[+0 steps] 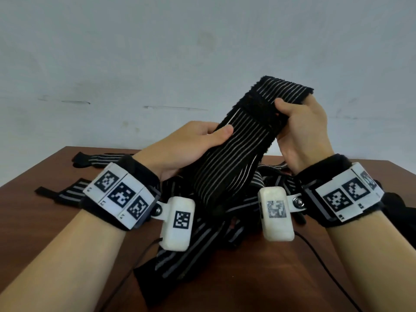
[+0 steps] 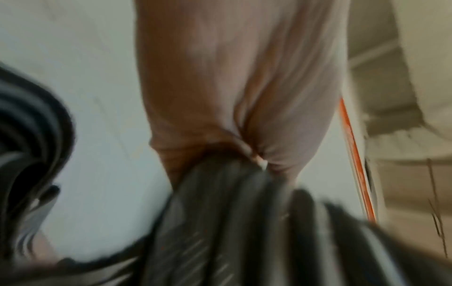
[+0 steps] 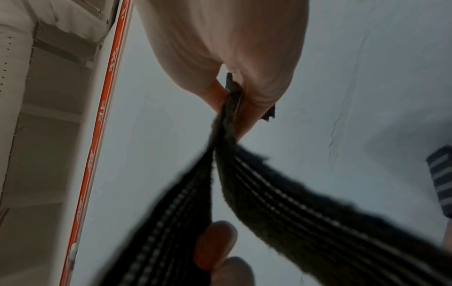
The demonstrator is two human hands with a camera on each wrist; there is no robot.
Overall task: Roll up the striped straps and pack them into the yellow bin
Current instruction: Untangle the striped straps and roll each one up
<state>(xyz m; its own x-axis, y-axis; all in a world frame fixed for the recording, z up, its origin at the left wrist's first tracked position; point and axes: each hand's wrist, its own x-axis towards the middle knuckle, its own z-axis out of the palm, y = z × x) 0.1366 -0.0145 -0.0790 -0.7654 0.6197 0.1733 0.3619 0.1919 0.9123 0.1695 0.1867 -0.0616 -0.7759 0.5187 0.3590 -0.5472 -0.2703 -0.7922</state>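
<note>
Plain room, bare grey wall [image 1: 157, 52], brown wooden table [image 1: 270, 278]

brown wooden table [image 1: 258, 284] | pale scuffed wall [image 1: 157, 52] behind | orange-striped panel [image 3: 102, 116]

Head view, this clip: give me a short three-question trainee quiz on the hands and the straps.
1. True or false: both hands hold the same striped strap.
2. Which hand pinches the strap nearer its raised end? A) left hand B) right hand
3. Fill in: the other straps lie in a heap on the brown ____.

Key: 1 true; 2 B; 3 table. The yellow bin is in no view.
</note>
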